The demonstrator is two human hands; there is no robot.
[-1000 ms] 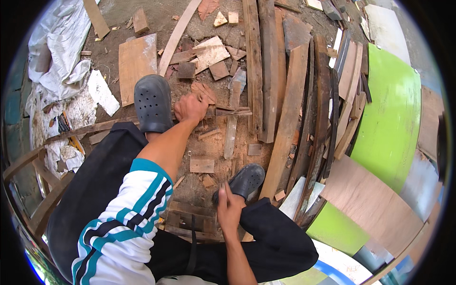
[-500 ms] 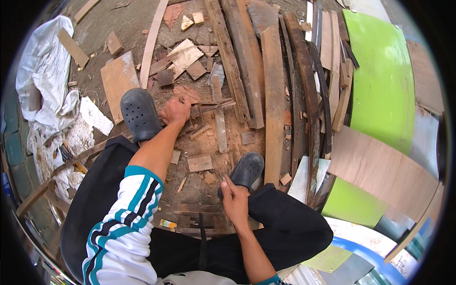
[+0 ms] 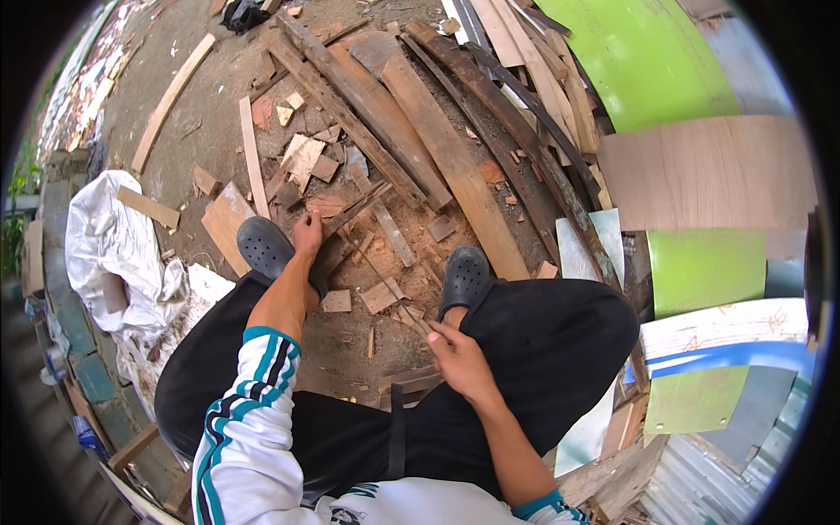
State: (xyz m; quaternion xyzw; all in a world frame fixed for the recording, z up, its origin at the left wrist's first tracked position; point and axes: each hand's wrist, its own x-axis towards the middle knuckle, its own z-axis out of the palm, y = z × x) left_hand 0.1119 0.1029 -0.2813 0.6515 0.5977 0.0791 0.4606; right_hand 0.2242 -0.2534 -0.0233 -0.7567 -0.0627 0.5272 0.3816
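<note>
Curling the left hand [image 3: 307, 234] at a strip [image 3: 359, 210] near the left shoe [image 3: 265, 246], exact grip unclear, and clasping a thin tool [image 3: 385, 282] in the right hand [image 3: 464, 359], likely best kept straight, with light strokes clear of the shoe.

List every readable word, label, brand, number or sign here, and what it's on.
No text reads clearly.
White shirt: dark chest print, too foreshortened and small to read.
White-and-blue panel: reddish scrawl, too blurred to read.
</note>
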